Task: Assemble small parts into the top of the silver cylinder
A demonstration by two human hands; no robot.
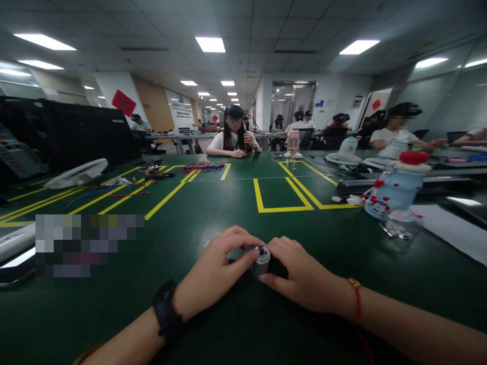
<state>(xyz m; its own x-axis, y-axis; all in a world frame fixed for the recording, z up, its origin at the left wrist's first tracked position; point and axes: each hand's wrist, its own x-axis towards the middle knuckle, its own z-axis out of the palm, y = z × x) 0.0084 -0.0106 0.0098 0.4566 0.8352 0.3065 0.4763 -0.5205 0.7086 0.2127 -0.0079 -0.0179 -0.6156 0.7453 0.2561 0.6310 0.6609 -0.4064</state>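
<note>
A small silver cylinder that looks like a small electric motor stands upright on the green table, with dark details on its top face. My right hand holds it from the right, thumb low on its side and fingers curled around the back. My left hand is at its upper rim, thumb and index finger pinched at the top. Whether a separate tiny part sits between those left fingertips is too small to tell. On my left wrist is a black watch; a red cord bracelet circles the right.
Yellow tape marks the green table. Wires and a white fan lie at left. At right stand a blue bottle, a clear packet and paper. A person sits opposite.
</note>
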